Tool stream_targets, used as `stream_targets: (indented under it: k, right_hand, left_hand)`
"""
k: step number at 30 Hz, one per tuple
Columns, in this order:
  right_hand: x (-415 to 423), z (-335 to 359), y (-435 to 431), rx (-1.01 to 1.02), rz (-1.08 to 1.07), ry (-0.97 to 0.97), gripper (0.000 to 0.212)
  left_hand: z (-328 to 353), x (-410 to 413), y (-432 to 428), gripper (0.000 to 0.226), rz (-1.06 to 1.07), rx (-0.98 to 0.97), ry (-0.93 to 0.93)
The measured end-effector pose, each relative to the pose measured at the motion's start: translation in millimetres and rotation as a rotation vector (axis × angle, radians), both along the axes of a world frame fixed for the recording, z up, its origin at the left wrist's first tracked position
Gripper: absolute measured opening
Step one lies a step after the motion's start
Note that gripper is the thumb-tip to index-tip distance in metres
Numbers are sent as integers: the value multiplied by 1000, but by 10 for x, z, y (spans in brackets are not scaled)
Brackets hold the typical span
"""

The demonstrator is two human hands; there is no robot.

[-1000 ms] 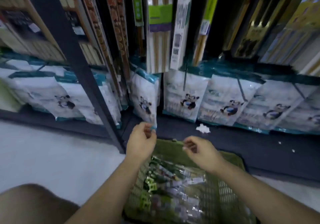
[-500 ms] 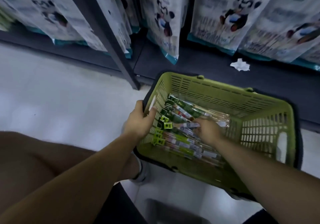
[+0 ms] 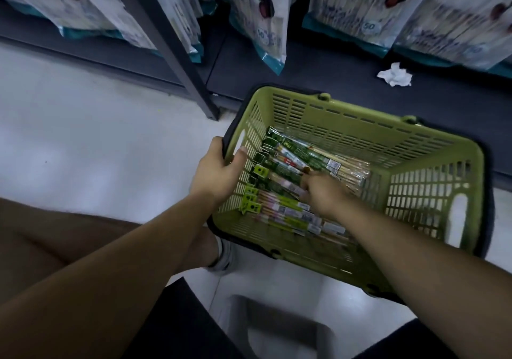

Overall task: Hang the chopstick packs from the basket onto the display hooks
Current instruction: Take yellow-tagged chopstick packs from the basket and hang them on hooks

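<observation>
Two hands: both reach forward and down to the basket [image 3: 357, 114].
Left hand [image 3: 219, 170]: clasps the basket's left rim, thumb over the inside wall, fingers curled round the outer edge.
Right hand [image 3: 324, 195]: lowered inside the basket, fingers bent onto the chopstick packs [image 3: 291, 159]; blur hides whether they pinch one.
Basket: green slotted plastic on the floor [image 3: 83, 142], its far side against the shelf base [image 3: 318, 81].
Chopstick packs: piled lengthwise across the basket's bottom, green header tabs toward its left wall.
Floor: pale, glossy.
Shelf base: dark, a post [image 3: 166, 42] at its left, panda-printed bags [image 3: 266, 12] above, crumpled paper [image 3: 394, 74] toward its right.
</observation>
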State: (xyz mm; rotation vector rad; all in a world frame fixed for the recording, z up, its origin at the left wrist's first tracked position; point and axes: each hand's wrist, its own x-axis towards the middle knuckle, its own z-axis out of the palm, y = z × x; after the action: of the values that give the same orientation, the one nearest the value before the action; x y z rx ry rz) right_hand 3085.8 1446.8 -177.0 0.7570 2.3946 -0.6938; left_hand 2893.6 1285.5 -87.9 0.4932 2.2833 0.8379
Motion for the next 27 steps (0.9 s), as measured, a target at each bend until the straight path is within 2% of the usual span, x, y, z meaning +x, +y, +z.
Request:
stream_targets:
  k: [3,5,13,17,23,25,26,27]
  right_hand:
    - [13,-36,-186,-120,81,-57,23]
    - [53,-69,-289,-102,113,-69,29]
    - [135,-116,-358,-89,27,-80,14]
    - [160,-115,-374,-92,28,-71,24]
    - [246,-20,-279,-103,-25,31,24]
    - [249,93,-160,-125,-79,98,18]
    - [229,167,-87,-150,-109,126,9]
    - [191,258,-17,-177,-146,157,9]
  left_hand:
    - [-8,-4,1,31,-2,12,-4]
    - [-13,-6,0,30,0,16,-5]
    - [27,-11,-5,33,6,-1,-17]
    - [59,-11,-7,32,-8,8,-35]
    - [134,-73,-20,26,-50,24,-140]
    - [191,-86,-21,45,-31,34,-162]
    - [223,-81,-21,60,-16,44,-99]
    - [252,-76,-25,68,-4,51,25]
